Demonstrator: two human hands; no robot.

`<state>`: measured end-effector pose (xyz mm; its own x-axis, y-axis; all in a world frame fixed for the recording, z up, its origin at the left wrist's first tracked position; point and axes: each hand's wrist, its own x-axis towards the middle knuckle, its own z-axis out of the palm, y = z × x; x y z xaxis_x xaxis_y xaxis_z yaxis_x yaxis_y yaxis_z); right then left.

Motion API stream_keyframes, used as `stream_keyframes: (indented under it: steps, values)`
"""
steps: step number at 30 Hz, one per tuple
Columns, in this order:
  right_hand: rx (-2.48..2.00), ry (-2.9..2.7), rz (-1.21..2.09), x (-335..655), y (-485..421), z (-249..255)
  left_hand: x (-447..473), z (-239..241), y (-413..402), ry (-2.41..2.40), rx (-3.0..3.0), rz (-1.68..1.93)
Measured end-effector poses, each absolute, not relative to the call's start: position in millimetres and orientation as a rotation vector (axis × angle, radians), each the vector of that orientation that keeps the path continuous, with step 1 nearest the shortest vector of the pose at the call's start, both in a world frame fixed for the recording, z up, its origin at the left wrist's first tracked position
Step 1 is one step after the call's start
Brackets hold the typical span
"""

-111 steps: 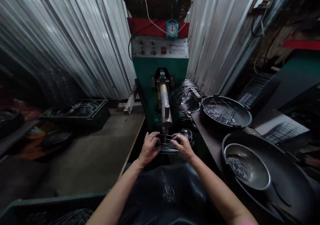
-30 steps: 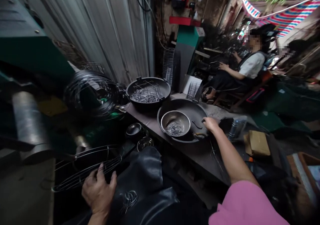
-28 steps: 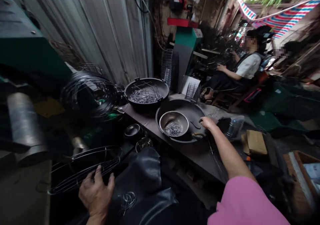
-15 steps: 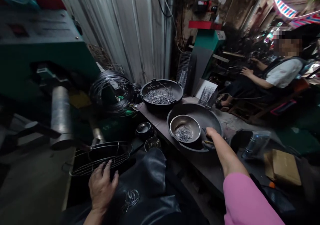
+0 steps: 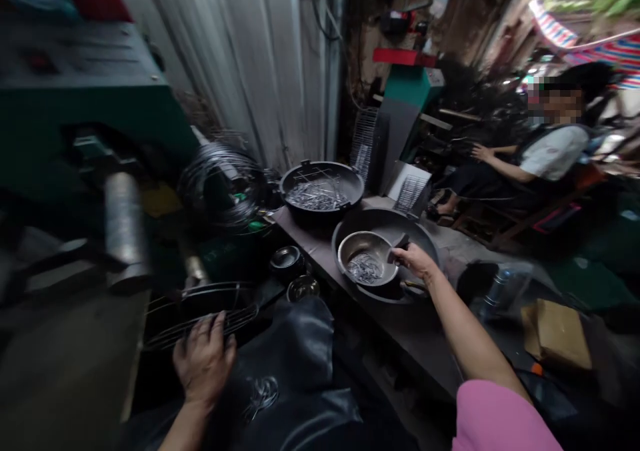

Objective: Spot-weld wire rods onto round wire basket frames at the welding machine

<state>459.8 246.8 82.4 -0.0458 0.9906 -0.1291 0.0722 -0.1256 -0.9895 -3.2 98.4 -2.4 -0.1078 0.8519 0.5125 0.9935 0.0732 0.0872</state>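
Observation:
My left hand [image 5: 205,357] rests on a round wire rack [image 5: 200,314] at the lower left, fingers curled over its wires, beside a black apron [image 5: 295,377] on my lap. My right hand [image 5: 415,259] reaches out to the right and pinches a small dark piece [image 5: 400,244] over a steel bowl [image 5: 367,267] of small bent wire parts. That bowl sits inside a large black pan [image 5: 385,224] on the bench.
A second black pan [image 5: 323,194] with wire pieces stands farther back, next to a wire coil [image 5: 223,184]. The green machine [image 5: 85,131] with its metal cylinder [image 5: 123,227] is at the left. A seated person [image 5: 545,157] works at the right.
My view swung right from the machine to the bench. My right hand left the rack, reached into the big pan, and has now lifted a small dark piece over the bowl.

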Motion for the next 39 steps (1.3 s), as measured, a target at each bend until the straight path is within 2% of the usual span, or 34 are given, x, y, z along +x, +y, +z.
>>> stream_keyframes:
  steps: [9, 13, 18, 23, 32, 39]
  values:
    - [-0.842, -1.464, 1.421, 222.1, 226.1, 65.4, -18.9, -9.4, 122.4, -2.094, -1.967, -0.436]
    - [-0.741, -1.535, 1.319, 153.9, 228.8, 48.8, -25.7, -16.4, 129.2, -2.063, -1.962, -0.478]
    - [-0.733, -1.587, 1.357, 132.6, 238.0, 32.5, -34.2, -25.7, 135.6, -1.948, -1.949, -0.521]
    - [-0.753, -1.606, 1.503, 131.7, 235.8, 39.6, -35.4, -27.0, 135.3, -1.844, -1.955, -0.606]
    - [-0.826, -1.925, 1.137, 102.7, 202.0, 72.1, -22.2, -46.6, 115.9, -1.977, -1.754, -0.796]
    - [-0.755, -1.886, 1.304, 88.3, 204.5, 75.0, -31.8, -51.2, 110.0, -2.028, -1.684, -1.02]
